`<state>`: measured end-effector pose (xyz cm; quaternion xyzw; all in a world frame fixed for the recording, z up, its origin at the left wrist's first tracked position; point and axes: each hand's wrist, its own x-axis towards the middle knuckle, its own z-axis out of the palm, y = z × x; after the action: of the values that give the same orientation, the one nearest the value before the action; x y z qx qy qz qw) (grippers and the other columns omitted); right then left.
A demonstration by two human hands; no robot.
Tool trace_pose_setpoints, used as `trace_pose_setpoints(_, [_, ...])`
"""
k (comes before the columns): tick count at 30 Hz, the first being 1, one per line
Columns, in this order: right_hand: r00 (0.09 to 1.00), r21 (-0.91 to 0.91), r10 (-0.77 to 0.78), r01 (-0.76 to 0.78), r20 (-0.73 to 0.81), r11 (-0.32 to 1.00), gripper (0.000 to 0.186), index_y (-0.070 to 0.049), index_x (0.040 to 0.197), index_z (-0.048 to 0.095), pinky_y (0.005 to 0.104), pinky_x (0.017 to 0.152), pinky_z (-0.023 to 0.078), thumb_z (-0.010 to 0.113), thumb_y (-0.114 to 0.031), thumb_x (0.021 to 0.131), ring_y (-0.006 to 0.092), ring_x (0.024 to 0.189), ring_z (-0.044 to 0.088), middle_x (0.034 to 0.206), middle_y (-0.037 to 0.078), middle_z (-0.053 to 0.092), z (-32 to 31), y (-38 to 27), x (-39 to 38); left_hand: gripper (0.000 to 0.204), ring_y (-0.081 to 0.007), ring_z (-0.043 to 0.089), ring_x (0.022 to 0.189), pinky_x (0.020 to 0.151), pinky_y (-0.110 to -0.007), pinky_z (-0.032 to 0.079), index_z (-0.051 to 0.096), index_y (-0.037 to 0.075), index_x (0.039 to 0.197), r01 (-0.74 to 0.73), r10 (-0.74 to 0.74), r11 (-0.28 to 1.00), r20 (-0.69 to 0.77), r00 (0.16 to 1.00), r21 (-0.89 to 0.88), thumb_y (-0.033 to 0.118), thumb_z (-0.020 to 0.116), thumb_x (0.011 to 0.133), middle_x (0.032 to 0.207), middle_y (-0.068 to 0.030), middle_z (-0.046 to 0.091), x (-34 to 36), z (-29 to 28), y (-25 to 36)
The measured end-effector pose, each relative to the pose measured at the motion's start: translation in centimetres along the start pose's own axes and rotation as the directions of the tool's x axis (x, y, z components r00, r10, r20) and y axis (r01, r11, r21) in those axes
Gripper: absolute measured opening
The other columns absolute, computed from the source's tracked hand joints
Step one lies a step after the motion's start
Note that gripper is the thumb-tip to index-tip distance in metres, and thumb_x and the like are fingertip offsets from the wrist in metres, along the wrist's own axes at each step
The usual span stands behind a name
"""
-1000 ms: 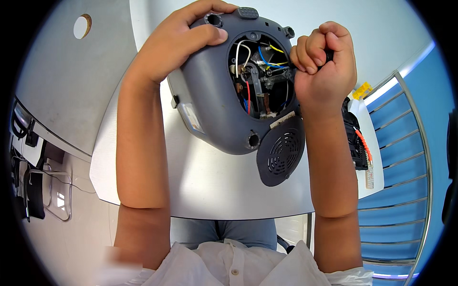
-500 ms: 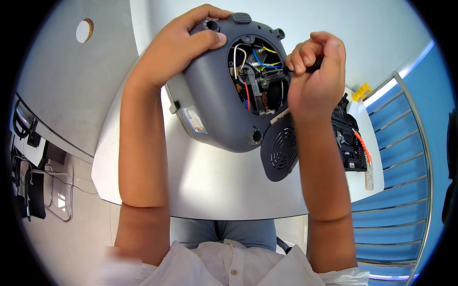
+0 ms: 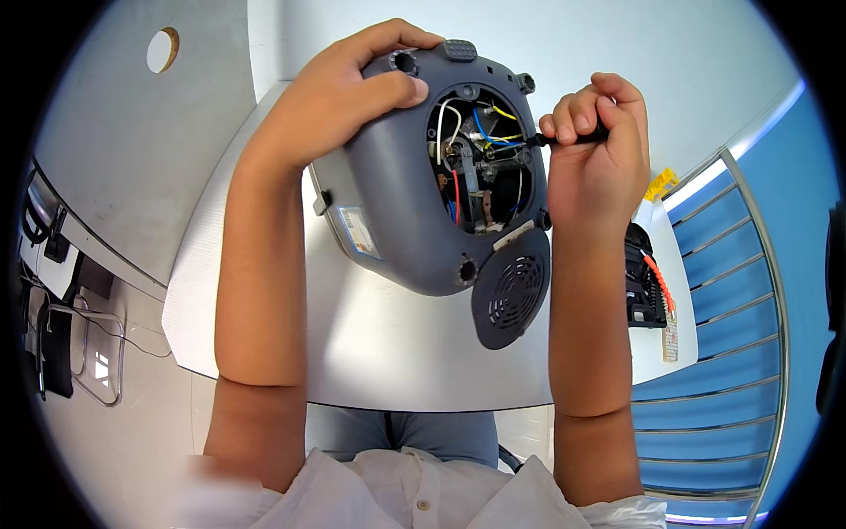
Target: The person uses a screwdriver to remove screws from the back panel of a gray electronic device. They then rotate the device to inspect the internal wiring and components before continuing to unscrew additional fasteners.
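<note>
A dark grey appliance [image 3: 383, 207], shaped like a rice cooker, lies tilted on the table with its underside facing me. My left hand [image 3: 348, 110] is closed over its upper left edge, thumb by a round foot. Inside the oval opening show wires in white, blue, yellow and red [image 3: 456, 196], plus metal brackets. In my right hand [image 3: 604, 167] is a black-handled screwdriver [image 3: 540, 140]; its thin shaft reaches left into the opening among the parts. Whether the tip sits on a screw I cannot tell. A slotted round cover [image 3: 514, 291] hangs at the opening's lower edge.
Beyond my right forearm, a black tool case [image 3: 646, 282] lies open with an orange flexible shaft [image 3: 658, 280]. A beige strip [image 3: 671, 339] and a yellow item [image 3: 661, 183] are near the white table's [image 3: 397, 353] right edge. Metal railing [image 3: 767, 264] stands to the right.
The view has shifted slightly. My right hand has turned and drawn a little away from the opening, so more of the screwdriver shows. The left hand keeps its hold on the appliance.
</note>
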<state>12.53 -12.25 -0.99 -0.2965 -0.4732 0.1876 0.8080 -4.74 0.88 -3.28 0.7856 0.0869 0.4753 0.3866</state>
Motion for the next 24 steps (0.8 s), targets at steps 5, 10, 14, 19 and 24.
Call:
trace_pose_setpoints(5, [0.997, 0.089, -0.048, 0.054, -0.068, 0.995, 0.016, 0.001, 0.099, 0.047, 0.0271, 0.049, 0.032, 0.04, -0.008, 0.088, 0.0106, 0.051, 0.034, 0.06, 0.003, 0.038, 0.4, 0.5, 0.3, 0.051, -0.017, 0.056, 0.103, 0.093, -0.029, 0.043, 0.057, 0.002, 0.119, 0.047, -0.048, 0.999, 0.094, 0.994, 0.015, 0.023, 0.058, 0.073, 0.114, -0.0083, 0.06, 0.1, -0.3, 1.1])
trace_pose_setpoints(10, [0.99, 0.017, -0.085, 0.088, -0.112, 0.996, 0.017, 0.002, 0.101, 0.045, 0.0252, 0.045, 0.029, 0.04, -0.006, 0.087, 0.0098, 0.047, 0.031, 0.056, 0.002, 0.036, 1.0, 0.7, -0.2, 0.052, -0.0172, 0.056, 0.103, 0.092, -0.029, 0.043, 0.057, 0.001, 0.119, 0.052, -0.051, 0.999, 0.079, 0.996, -0.01, 0.025, 0.058, 0.073, 0.113, -0.0086, 0.06, 0.1, -0.1, 1.0])
trace_pose_setpoints(14, [0.992, 0.061, -0.099, 0.104, -0.08, 0.993, 0.016, 0.003, 0.101, 0.044, 0.0257, 0.044, 0.028, 0.041, -0.005, 0.087, 0.0096, 0.045, 0.031, 0.054, 0.002, 0.035, 0.8, 1.0, 0.0, 0.049, -0.0163, 0.054, 0.099, 0.089, -0.029, 0.043, 0.056, 0.0, 0.119, 0.227, -0.213, 0.964, 0.105, 0.971, -0.14, 0.015, 0.062, 0.072, 0.107, -0.0091, 0.06, 0.3, -0.1, 2.7])
trace_pose_setpoints(19, [0.998, 0.105, -0.063, 0.06, 0.021, 0.993, 0.013, 0.0, 0.098, 0.045, 0.0268, 0.044, 0.027, 0.038, -0.005, 0.088, 0.01, 0.045, 0.029, 0.053, 0.001, 0.033, 0.4, 1.0, 0.5, 0.051, -0.0167, 0.054, 0.101, 0.091, -0.03, 0.042, 0.056, 0.0, 0.119, 0.251, -0.247, 0.963, 0.05, 0.968, -0.1, 0.015, 0.062, 0.071, 0.108, -0.0096, 0.06, 0.5, 0.2, 3.0])
trace_pose_setpoints(24, [0.984, 0.123, -0.043, 0.021, 0.176, 0.992, 0.016, -0.006, 0.095, 0.05, 0.0272, 0.047, 0.026, 0.035, -0.008, 0.091, 0.0109, 0.046, 0.027, 0.053, -0.001, 0.03, -1.0, 1.4, 1.2, 0.052, -0.0174, 0.054, 0.102, 0.091, -0.03, 0.042, 0.056, 0.001, 0.119, 0.198, -0.186, 0.971, 0.09, 0.978, -0.136, 0.017, 0.062, 0.07, 0.109, -0.0099, 0.06, 0.5, -0.4, 2.4])
